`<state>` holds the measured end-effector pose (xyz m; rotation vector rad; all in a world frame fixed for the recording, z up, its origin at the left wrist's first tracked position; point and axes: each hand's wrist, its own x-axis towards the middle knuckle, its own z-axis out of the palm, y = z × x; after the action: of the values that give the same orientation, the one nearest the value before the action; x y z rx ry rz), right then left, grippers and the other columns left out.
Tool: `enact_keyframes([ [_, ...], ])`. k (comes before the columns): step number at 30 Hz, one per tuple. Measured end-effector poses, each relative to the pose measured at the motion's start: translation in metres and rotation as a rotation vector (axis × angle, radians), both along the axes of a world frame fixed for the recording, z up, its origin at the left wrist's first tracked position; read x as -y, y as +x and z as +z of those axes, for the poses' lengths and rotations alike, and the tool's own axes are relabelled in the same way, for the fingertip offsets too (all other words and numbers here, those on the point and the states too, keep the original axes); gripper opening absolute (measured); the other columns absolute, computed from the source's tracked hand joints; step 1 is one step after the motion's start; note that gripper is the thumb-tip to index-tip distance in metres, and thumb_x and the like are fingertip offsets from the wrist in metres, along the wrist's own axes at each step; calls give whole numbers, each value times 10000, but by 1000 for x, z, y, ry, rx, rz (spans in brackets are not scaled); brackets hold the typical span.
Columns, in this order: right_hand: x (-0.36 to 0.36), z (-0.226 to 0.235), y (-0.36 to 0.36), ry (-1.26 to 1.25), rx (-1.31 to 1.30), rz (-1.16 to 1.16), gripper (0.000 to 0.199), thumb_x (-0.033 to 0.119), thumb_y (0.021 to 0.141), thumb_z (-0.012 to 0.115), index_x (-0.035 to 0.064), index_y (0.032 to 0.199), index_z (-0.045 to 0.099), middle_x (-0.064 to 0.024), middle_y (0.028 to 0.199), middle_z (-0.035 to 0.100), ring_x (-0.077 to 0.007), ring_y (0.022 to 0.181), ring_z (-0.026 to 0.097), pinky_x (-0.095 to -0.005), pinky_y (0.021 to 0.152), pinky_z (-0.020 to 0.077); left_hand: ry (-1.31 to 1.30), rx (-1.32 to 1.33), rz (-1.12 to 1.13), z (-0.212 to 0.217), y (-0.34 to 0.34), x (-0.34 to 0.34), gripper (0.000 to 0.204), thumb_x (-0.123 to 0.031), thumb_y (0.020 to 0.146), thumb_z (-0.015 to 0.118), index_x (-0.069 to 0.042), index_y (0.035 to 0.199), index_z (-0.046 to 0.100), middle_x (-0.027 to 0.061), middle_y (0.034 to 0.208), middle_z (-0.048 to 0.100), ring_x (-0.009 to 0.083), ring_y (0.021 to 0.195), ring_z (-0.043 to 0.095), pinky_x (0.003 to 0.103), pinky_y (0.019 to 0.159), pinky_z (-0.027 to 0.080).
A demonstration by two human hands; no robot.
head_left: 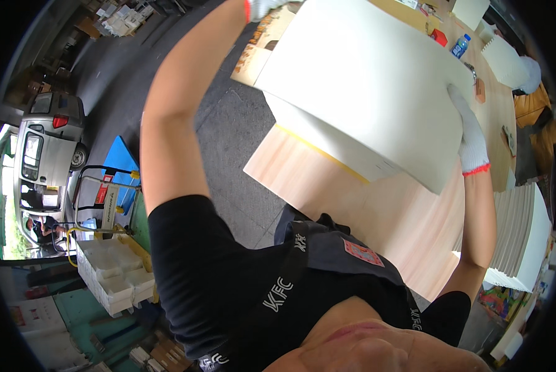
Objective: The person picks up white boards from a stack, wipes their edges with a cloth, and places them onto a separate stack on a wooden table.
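A large white sheet (365,80) lies slanted over a thick white stack (321,133), its near edge jutting past the stack's side. My right hand (470,133), in a white knit glove with a red cuff, rests along the sheet's right edge, fingers stretched out on its surface. My left hand (267,8), gloved alike, is at the far left corner of the sheet. The upper border of the view cuts it off, so its fingers are mostly hidden. Beside that corner, a printed board (253,62) with orange marks sticks out from under the sheet.
The pale wood table (377,217) extends toward my body. On its far right are a blue-labelled bottle (461,45), a red object (438,37) and an orange-brown block (480,90). Another stack (523,229) stands at right. A trolley with white bundles (113,273) and a van (48,139) are left.
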<state>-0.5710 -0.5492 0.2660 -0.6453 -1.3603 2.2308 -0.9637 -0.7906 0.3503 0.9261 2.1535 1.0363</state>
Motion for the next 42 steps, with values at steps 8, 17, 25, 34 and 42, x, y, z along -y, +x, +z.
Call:
enact_keyframes([
  [8,-15,-38,-32,35,255,-65,435,279,969,634,56,1330,543,-59,1211,635,-142,1035,627,-296,880,534,208,632,-9,-115,-66,-12,494,-450,958,620,-41,1233,624,94,1156,669,170,1011,645,328,844,552],
  [17,-35,-43,-31,-7,289,-24,506,351,995,579,91,1417,480,-69,1249,623,-168,1056,631,-305,889,538,240,397,-82,-118,-56,9,687,-212,887,747,1,1441,401,126,1353,549,196,1238,543,322,1046,455],
  [25,-25,-49,-26,51,167,-112,467,300,1003,561,58,1398,496,-72,1279,615,-163,1085,624,-306,892,536,269,353,-22,-128,-52,5,677,-273,858,782,-21,1402,466,110,1246,601,190,1141,589,312,955,498],
  [34,-13,-36,-14,86,142,-155,472,364,914,681,53,1261,607,-55,996,682,-166,859,652,-317,826,526,336,473,-247,-123,-53,2,578,-216,924,691,6,1397,443,127,1183,622,197,1032,643,353,881,553],
  [42,-34,-40,-11,475,529,-111,378,394,952,628,49,1095,690,-82,973,706,-216,918,639,-354,842,494,154,-127,-54,-113,-75,13,346,-200,969,587,-26,1267,620,-15,1027,678,59,821,595,210,707,466],
])
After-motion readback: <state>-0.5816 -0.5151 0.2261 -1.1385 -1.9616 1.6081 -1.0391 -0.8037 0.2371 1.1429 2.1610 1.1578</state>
